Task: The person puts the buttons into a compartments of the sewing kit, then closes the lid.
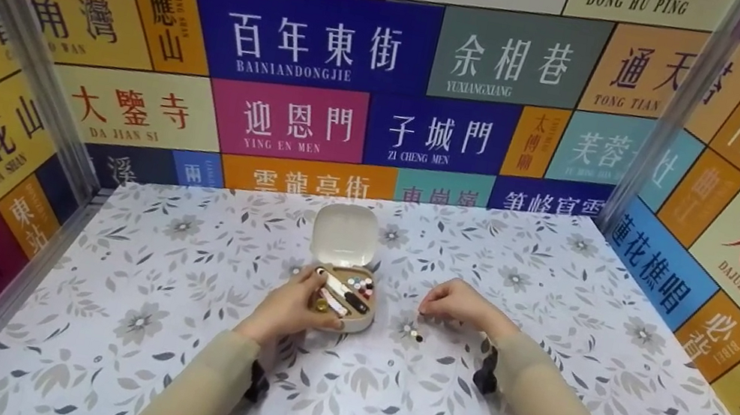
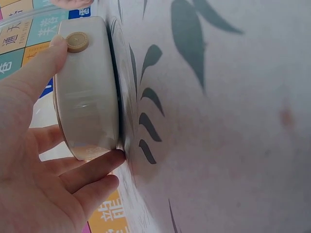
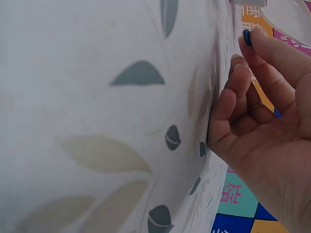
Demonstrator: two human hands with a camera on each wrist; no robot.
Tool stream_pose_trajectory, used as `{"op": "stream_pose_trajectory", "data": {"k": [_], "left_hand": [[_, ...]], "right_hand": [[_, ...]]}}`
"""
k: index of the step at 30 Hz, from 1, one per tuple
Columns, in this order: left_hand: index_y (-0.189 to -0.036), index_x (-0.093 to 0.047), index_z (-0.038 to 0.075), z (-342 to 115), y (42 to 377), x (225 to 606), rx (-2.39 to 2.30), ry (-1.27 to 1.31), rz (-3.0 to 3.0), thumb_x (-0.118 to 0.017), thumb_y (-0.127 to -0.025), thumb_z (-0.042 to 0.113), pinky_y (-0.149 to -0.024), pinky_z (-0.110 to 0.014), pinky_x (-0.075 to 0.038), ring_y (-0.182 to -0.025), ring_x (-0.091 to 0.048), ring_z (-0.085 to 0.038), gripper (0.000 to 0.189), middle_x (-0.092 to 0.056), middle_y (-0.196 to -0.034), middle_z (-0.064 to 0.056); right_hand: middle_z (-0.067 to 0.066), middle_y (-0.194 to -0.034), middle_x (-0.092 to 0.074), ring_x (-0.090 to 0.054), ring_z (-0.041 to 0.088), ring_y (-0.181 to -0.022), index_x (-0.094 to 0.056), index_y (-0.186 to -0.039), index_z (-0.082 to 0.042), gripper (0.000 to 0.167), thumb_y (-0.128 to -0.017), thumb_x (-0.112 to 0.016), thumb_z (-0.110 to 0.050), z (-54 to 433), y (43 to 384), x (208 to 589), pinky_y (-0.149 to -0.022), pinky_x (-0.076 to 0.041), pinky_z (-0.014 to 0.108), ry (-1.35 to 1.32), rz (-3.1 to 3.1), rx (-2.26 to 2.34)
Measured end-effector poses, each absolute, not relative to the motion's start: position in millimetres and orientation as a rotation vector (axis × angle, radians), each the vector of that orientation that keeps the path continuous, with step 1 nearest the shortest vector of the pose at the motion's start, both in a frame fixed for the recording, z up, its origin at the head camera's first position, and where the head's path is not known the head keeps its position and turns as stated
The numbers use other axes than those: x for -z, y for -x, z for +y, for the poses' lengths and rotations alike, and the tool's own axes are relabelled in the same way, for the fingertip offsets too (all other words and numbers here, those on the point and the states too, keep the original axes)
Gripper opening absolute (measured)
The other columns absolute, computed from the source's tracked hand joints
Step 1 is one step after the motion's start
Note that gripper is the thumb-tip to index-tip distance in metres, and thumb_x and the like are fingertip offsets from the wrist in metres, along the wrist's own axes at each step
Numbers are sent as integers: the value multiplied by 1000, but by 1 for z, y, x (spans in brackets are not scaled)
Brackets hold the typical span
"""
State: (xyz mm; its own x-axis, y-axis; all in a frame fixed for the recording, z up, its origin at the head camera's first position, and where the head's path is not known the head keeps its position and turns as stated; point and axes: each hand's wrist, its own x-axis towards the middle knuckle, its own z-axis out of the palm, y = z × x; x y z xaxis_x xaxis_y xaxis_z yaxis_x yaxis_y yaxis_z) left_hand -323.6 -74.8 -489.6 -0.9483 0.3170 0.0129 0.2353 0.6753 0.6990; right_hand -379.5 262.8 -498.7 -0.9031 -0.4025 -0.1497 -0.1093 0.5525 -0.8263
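Note:
A cream sewing box [image 1: 358, 323] stands on the table with its rounded lid [image 1: 344, 235] raised. My left hand [image 1: 289, 306] grips the box's side, the thumb beside its round tan clasp [image 2: 77, 42] and the fingers around the far side. In the box lie a white-and-black tool [image 1: 344, 290], small coloured pieces [image 1: 361, 285] and a gold-coloured round piece [image 1: 322, 303]. Right of the box, my right hand [image 1: 463, 304] pinches a small dark-blue button [image 3: 247, 37], seen edge-on, between thumb and forefinger, just above the table.
A few tiny pale and dark pieces [image 1: 417, 337] lie on the tabletop near the right hand. The table wears a white leaf-and-flower cloth [image 1: 373, 406]. Panels of coloured signs [image 1: 309, 37] rise behind and at both sides, with clear corner strips.

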Motion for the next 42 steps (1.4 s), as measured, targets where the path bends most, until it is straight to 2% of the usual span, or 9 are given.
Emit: {"op": "stream_pose_trajectory", "data": {"k": [6, 12, 19, 28, 32, 37, 42], "left_hand": [[-150, -38, 14, -74, 325, 491, -1134, -454, 2764, -84, -69, 49, -112, -54, -22, -140, -26, -39, 99, -18, -160, -13], [-150, -39, 15, -74, 327, 490, -1102, -456, 2780, -83, -69, 51, -111, -53, -25, -139, -29, -41, 99, -19, -159, -15], [-150, -38, 15, -74, 327, 489, -1094, -455, 2781, -83, -69, 51, -112, -53, -24, -139, -27, -40, 100, -19, -159, -15], [-150, -38, 12, -75, 327, 490, -1101, -488, 2785, -83, -70, 49, -111, -54, -25, -139, -28, -41, 99, -19, -159, -16], [-150, -37, 12, -75, 327, 490, -1102, -489, 2785, -83, -70, 49, -112, -53, -23, -140, -26, -40, 99, -19, -159, -14], [-149, -38, 11, -75, 326, 489, -1100, -486, 2787, -83, -70, 49, -112, -52, -23, -140, -26, -39, 98, -19, -159, -14], [-148, -41, 10, -75, 326, 490, -1125, -493, 2785, -84, -71, 46, -112, -52, -24, -139, -27, -39, 95, -21, -158, -15]], "right_hand": [[11, -80, -70, -55, 12, -61, -74, -94, 3, 15, -84, -72, -9, 265, 379, 499, -54, -44, 24, 336, 2432, 1385], [11, -81, -69, -57, 13, -65, -73, -94, 6, 15, -86, -69, -7, 266, 380, 497, -60, -49, 26, 312, 2400, 1465], [10, -77, -67, -52, 13, -62, -72, -97, 7, 19, -86, -70, -9, 265, 383, 495, -58, -45, 27, 338, 2404, 1479], [24, -87, -68, -51, 17, -62, -74, -95, 4, 17, -87, -69, -9, 259, 387, 489, -60, -45, 32, 399, 2447, 1466], [26, -95, -67, -53, 19, -65, -74, -96, 2, 16, -88, -68, -11, 255, 387, 486, -66, -48, 35, 355, 2457, 1445], [23, -100, -68, -53, 18, -68, -74, -100, 1, 20, -89, -68, -14, 249, 388, 482, -73, -50, 41, 305, 2456, 1426], [12, -97, -70, -51, 17, -68, -75, -99, -3, 19, -88, -69, -17, 244, 390, 478, -74, -50, 41, 294, 2466, 1413]]}}
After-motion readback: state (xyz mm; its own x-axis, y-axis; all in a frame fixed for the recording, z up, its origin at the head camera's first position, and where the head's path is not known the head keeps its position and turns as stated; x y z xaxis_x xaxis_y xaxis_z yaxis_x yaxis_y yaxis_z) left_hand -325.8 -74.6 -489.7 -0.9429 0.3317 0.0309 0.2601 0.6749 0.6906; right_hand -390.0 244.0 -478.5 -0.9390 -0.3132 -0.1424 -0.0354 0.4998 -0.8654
